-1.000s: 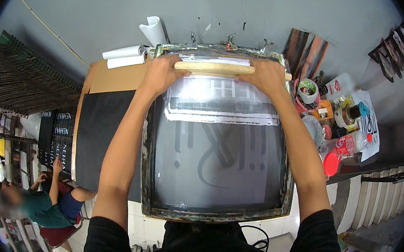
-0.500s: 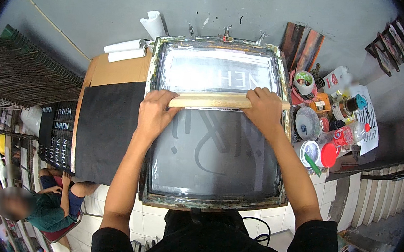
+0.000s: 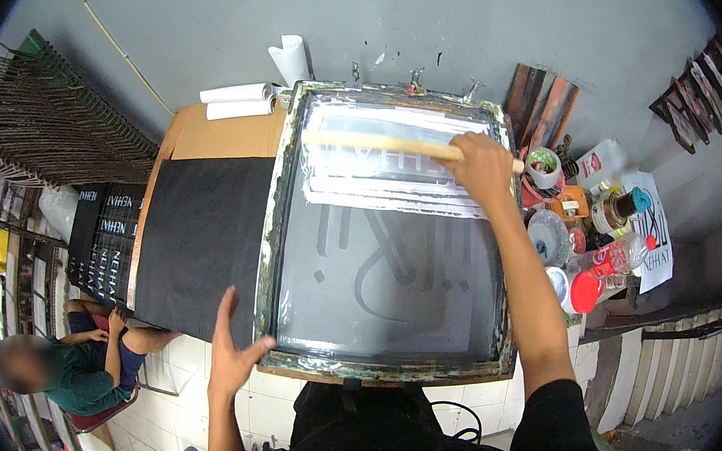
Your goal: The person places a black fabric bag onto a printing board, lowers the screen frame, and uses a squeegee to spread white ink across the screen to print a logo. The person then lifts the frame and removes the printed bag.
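My right hand [image 3: 482, 163] closes around the wooden squeegee [image 3: 386, 144], holding it across the far end of the printing screen [image 3: 393, 255], where the white ink [image 3: 390, 195] lies in bands; my left hand [image 3: 232, 348] is open, thumb at the frame's near left corner, I judge to steady or lift it. Black fabric [image 3: 199, 240] lies flat beside the screen on the tabletop; jars and bottles [image 3: 594, 239] crowd the right edge, paper rolls [image 3: 238, 101] the far-left corner, against a grey wall [image 3: 312, 12]; a seated person [image 3: 70, 363] waits below.

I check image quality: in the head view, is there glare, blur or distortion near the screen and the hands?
Head view: fisheye bends the screen frame edges; black vignette at the corners. Soft glare on the mesh near the squeegee. Right hand and left hand are sharp, and light is even.
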A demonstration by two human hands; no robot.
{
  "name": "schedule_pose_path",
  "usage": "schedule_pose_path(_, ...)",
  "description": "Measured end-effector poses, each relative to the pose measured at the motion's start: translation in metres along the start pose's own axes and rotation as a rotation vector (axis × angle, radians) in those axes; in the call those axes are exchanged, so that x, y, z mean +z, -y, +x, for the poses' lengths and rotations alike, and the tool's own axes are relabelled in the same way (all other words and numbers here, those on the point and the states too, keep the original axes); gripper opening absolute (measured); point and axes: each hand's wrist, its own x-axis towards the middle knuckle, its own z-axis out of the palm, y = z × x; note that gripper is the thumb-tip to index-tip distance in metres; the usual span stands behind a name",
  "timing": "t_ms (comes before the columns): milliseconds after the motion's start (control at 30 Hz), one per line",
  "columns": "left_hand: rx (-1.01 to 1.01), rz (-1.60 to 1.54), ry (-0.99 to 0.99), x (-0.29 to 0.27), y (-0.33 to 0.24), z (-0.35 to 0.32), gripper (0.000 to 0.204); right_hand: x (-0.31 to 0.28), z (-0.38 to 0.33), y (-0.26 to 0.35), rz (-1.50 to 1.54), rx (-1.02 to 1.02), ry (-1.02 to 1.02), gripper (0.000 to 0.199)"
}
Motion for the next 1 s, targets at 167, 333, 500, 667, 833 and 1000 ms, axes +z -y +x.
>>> schedule_pose_path(167,-0.011,0.111,0.154,0.001,0.026,-0.029,0.144,0.013,0.074,-0.014,-0.056,0.142,0.323,0.054)
schedule_pose_path(333,0.027,0.183,0.077,0.017,0.035,-0.028,0.145,0.028,0.123,-0.033,-0.012,0.089,0.420,0.061)
schedule_pose_path(500,0.267,0.272,0.025,0.018,0.051,-0.028,0.146,0.036,0.126,-0.032,-0.003,0.159,0.374,0.068)
schedule_pose_path(667,0.337,0.164,-0.109,0.028,0.082,-0.038,0.150,0.014,0.103,-0.035,0.096,0.099,0.086,0.064)
schedule_pose_path(833,0.452,0.017,-0.399,0.040,0.072,-0.045,0.150,-0.138,0.047,0.010,0.108,-0.063,-0.065,0.054)
schedule_pose_path(1000,0.613,-0.146,-0.690,0.026,-0.019,-0.017,0.129,-0.266,-0.038,0.072,0.122,-0.177,-0.101,0.039)
